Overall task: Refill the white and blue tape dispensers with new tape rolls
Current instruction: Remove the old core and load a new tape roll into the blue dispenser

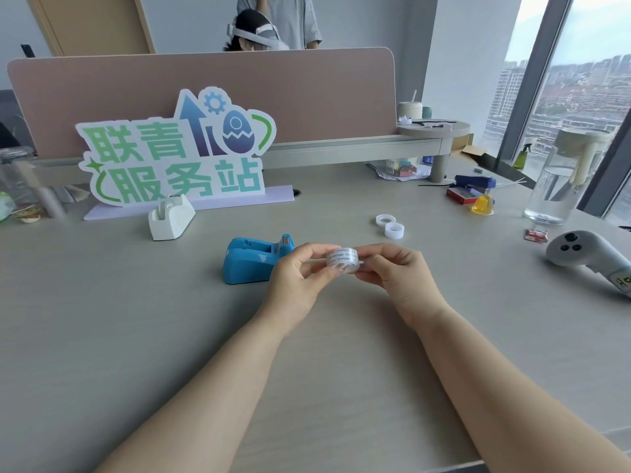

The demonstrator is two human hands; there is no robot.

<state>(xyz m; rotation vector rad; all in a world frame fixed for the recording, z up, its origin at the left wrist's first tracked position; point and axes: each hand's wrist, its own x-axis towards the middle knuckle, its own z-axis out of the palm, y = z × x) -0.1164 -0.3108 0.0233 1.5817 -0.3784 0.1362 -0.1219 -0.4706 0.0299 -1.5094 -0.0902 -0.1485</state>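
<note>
We held a clear tape roll (343, 260) up off the desk (136, 319) between both hands. Our left hand (300, 278) pinched its left side, thumb and fingertips (327, 249) clamped on the roll; our right hand (397, 268) gripped the right side the same way, fingers curled round it. Printed wrap showed on the roll; loose end not visible, couldn't tell.

Just left of our left fingers, touching or nearly so from this view, sat the blue tape dispenser (254, 259), cutter end toward the hands. Farther left and beyond it stood the white tape dispenser (170, 218), well apart from our fingers, in front of a green-lettered sign (174, 151). Beyond our right fingers lay two empty white cores (391, 225), touching each other. Far right of our right hand: a grey controller (580, 252) and a clear water bottle (555, 189).
</note>
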